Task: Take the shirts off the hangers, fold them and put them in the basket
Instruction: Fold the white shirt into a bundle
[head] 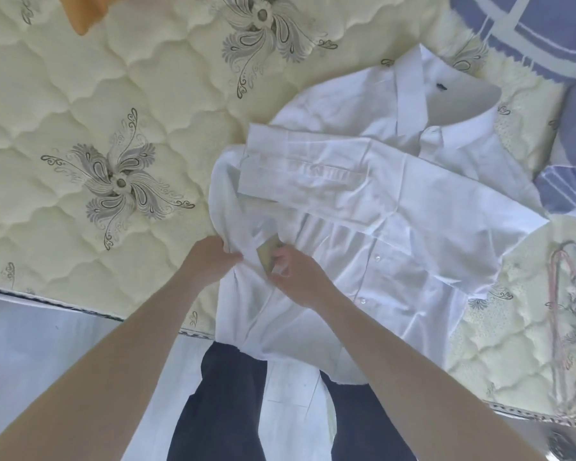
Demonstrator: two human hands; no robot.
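White shirt (379, 201) spread on the mattress (80, 94), 1 sleeve folded across. Left hand (213, 257) grips its near edge, right hand (293, 271) pinches fabric just beside. Pink hanger (559, 311) lies right.

We stand before a bare quilted mattress (80, 94), cream with grey floral motifs, its near edge running along the bottom of the view. On it lies a white shirt (396, 201), collar toward the far right, one short sleeve folded across the front and the hem hanging over the near edge. To the right of the shirt, thin hangers (566, 327) lie flat near that edge, a blue checked cloth (546, 31) covers the far right corner, and a bit of orange cloth (80, 15) shows at the far left.
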